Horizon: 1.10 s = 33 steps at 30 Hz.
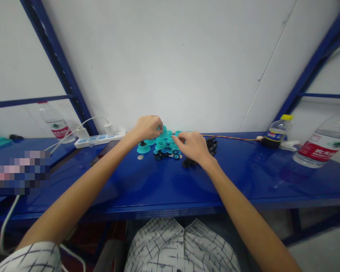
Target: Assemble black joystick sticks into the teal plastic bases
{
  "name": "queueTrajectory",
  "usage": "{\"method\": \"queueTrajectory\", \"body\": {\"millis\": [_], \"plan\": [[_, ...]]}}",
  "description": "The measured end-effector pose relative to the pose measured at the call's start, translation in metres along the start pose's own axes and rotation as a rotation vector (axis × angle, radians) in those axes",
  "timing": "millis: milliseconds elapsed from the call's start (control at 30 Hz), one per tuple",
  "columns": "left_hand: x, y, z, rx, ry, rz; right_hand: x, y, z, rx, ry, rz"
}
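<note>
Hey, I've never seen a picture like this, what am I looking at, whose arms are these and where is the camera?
No machine here: a person works with two bare hands. The one picture comes from a camera on their head, looking forward and down, so the arms enter from below. In front is a blue shelf against a white wall. On it lies a pile of teal plastic pieces with black rings beside it. The left hand and right hand both reach into the pile, fingers curled on teal pieces; whether either grips one is too small to tell. Nearby are a power strip and a cola bottle.
</note>
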<state>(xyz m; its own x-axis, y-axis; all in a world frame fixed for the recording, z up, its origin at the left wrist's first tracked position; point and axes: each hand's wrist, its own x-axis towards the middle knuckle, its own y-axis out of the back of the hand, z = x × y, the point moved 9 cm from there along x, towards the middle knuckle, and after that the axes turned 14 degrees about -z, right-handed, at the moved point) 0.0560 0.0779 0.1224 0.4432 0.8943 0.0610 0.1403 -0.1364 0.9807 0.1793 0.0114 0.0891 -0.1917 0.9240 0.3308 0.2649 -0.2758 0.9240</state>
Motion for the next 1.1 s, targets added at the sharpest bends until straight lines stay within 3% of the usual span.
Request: {"method": "queueTrajectory", "body": {"millis": [133, 267, 500, 667, 833, 967, 1100], "plan": [[-0.036, -0.013, -0.004, -0.065, -0.134, -0.057, 0.000, -0.002, -0.001, -0.018, 0.000, -0.011], [-0.056, -0.031, 0.008, -0.207, -0.337, -0.167, 0.002, -0.007, -0.002, -0.037, 0.016, -0.035], [-0.063, -0.056, 0.036, -0.276, -0.523, -0.301, 0.006, -0.020, 0.004, -0.072, 0.028, -0.114], [-0.061, -0.067, 0.041, -0.305, -0.551, -0.313, 0.007, -0.032, 0.001, -0.126, 0.069, -0.193], [-0.058, -0.062, 0.023, -0.390, -0.466, -0.258, 0.007, -0.037, -0.001, -0.171, 0.074, -0.230], [-0.052, -0.056, -0.009, -0.480, -0.360, -0.205, 0.007, -0.037, -0.001, -0.174, 0.084, -0.250], [-0.042, -0.068, -0.037, -0.372, -0.284, -0.223, 0.007, -0.046, -0.004, -0.178, 0.119, -0.304]]}}
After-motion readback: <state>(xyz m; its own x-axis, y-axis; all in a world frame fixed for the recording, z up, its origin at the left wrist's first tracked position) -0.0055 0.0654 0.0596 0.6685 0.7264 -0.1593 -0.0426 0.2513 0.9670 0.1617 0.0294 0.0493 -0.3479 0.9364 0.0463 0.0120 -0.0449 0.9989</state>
